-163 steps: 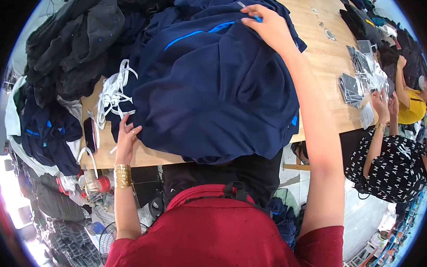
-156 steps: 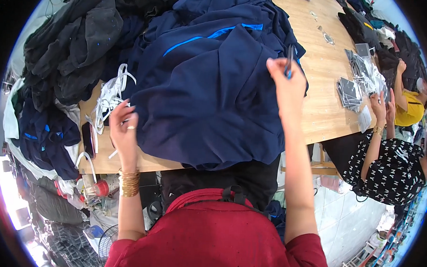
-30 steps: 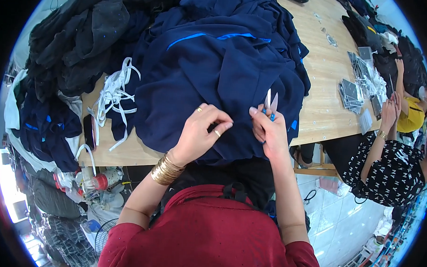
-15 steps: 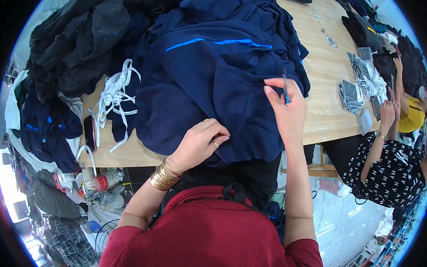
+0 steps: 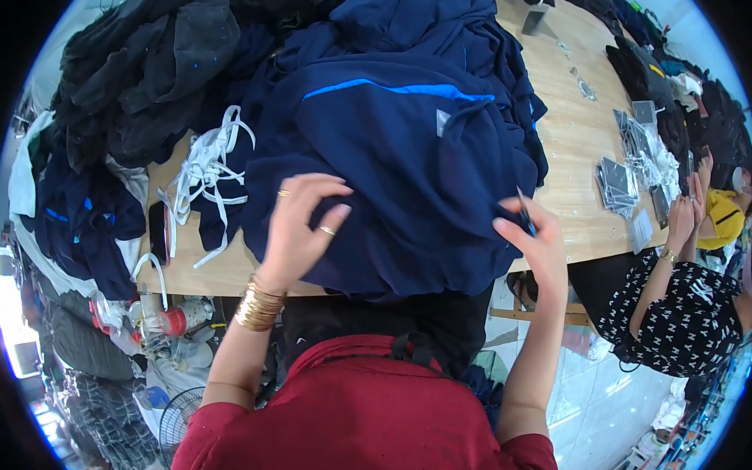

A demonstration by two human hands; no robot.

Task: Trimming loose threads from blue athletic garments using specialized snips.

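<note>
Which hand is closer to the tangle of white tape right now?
Left. The left hand is just to the right of the white tape, apart from it; the right hand is across the navy fabric, near its right edge.

Navy garment [image 5: 394, 194]: rumpled, deep folds, spread on the bench [image 5: 573, 176] up to its near edge. Bright-blue strip [image 5: 435, 90] runs crosswise over it; small pale patch [image 5: 442, 123] below that. Scissors [image 5: 525, 215]: held at garment's right side, tip toward bench's far edge, mostly hidden.
</note>
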